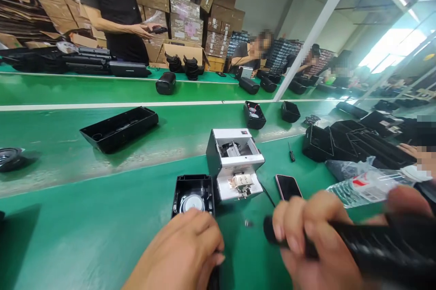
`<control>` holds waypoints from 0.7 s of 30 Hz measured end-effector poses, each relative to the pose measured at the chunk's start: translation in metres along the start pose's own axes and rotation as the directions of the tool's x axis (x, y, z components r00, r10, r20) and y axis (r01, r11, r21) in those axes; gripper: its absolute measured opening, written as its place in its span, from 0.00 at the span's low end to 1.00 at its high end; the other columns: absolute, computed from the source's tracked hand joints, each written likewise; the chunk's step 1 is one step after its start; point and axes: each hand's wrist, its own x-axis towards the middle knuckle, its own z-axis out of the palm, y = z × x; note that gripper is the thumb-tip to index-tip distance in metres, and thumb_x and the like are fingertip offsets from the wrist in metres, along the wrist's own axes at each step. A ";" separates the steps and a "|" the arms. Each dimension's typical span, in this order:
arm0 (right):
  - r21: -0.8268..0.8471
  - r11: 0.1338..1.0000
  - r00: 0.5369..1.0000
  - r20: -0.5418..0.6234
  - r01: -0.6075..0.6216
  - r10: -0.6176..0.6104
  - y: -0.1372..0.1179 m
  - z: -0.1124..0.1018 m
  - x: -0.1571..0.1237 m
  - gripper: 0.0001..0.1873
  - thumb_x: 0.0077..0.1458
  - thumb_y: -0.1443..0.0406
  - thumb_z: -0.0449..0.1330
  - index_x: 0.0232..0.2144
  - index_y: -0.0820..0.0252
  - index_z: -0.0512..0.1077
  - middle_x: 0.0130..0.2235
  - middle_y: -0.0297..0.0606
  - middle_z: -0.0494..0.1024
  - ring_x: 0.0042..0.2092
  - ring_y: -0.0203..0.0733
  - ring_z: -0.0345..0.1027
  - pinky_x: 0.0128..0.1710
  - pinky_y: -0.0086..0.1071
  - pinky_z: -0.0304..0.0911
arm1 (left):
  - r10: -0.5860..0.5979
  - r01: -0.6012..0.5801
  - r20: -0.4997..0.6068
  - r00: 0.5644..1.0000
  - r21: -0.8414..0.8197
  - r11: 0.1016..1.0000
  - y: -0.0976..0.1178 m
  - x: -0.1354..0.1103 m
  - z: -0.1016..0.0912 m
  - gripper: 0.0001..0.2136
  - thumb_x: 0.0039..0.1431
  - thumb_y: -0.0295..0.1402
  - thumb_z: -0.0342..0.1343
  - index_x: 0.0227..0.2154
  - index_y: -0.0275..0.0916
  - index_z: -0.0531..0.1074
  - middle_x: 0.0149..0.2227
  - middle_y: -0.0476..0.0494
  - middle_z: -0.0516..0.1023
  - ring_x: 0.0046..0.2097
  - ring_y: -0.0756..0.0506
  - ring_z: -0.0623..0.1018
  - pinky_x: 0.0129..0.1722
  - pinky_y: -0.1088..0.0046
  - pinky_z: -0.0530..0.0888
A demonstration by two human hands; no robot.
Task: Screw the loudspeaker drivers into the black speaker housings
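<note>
My left hand [185,249] rests on the near edge of a small black speaker housing [192,192] with a round silver driver inside, fingers curled over its rim. My right hand [313,240] is closed round a long black electric screwdriver [368,247], whose tip points left towards the housing. A tiny screw [249,223] lies on the green table between the two hands. Just behind the housing stands a white and grey screw feeder machine [235,163].
A black phone [288,186], a small screwdriver [291,151] and a plastic bag [364,183] lie to the right. A long black housing [119,129], small black boxes [254,115] and speaker parts sit on the conveyor. Other people work behind, by stacked cardboard boxes [190,13].
</note>
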 end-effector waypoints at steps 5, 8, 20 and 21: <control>-0.162 0.970 0.982 -0.027 0.179 -0.186 0.040 0.007 0.047 0.30 0.69 0.69 0.69 0.65 0.41 0.64 0.30 0.20 0.75 0.24 0.37 0.67 0.29 0.36 0.71 | -0.039 0.061 -0.159 0.986 0.131 0.990 0.008 0.091 -0.045 0.16 0.75 0.24 0.53 0.49 0.45 0.85 0.45 0.45 0.87 0.49 0.38 0.81 0.51 0.56 0.78; -0.195 0.966 0.986 0.027 0.169 -0.167 0.055 0.005 0.053 0.27 0.69 0.69 0.70 0.62 0.46 0.64 0.31 0.20 0.77 0.25 0.36 0.68 0.28 0.34 0.69 | -0.075 0.104 -0.201 0.977 0.139 0.985 -0.004 0.120 -0.042 0.26 0.72 0.22 0.55 0.71 0.40 0.73 0.60 0.36 0.83 0.59 0.32 0.80 0.61 0.47 0.78; -0.029 0.978 0.978 -0.022 -0.208 0.207 0.007 -0.001 -0.013 0.28 0.72 0.68 0.67 0.66 0.37 0.67 0.27 0.21 0.71 0.21 0.33 0.63 0.23 0.30 0.68 | -0.122 0.125 -0.057 0.991 0.064 0.990 -0.020 -0.056 -0.002 0.34 0.61 0.31 0.70 0.69 0.59 0.71 0.87 0.49 0.37 0.83 0.22 0.53 0.68 0.32 0.79; -0.009 0.978 0.978 -0.026 -0.208 0.208 0.000 0.000 -0.018 0.28 0.72 0.68 0.66 0.66 0.34 0.67 0.27 0.21 0.71 0.20 0.34 0.62 0.22 0.31 0.68 | -0.148 0.152 -0.056 0.987 0.072 0.986 -0.022 -0.063 0.004 0.34 0.60 0.29 0.69 0.68 0.58 0.71 0.87 0.49 0.35 0.83 0.21 0.52 0.69 0.30 0.78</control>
